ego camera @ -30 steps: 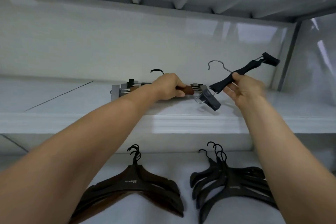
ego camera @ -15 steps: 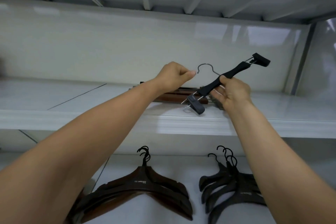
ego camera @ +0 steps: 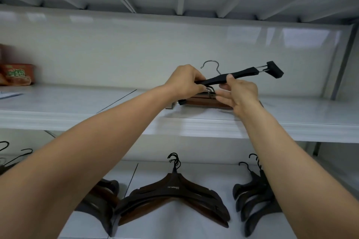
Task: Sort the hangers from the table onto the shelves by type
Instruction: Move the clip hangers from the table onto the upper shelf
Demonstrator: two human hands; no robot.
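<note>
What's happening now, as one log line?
left hand grips black clip hanger | right hand thumb touches it | above brown hangers on shelf

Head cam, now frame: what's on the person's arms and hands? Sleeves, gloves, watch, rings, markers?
Nothing worn shows. The left forearm and right forearm are bare to the frame edge, with no sleeve or cuff. The left hand and right hand have no gloves. No watch, band, ring or marker is visible on the sides facing the camera.
</note>
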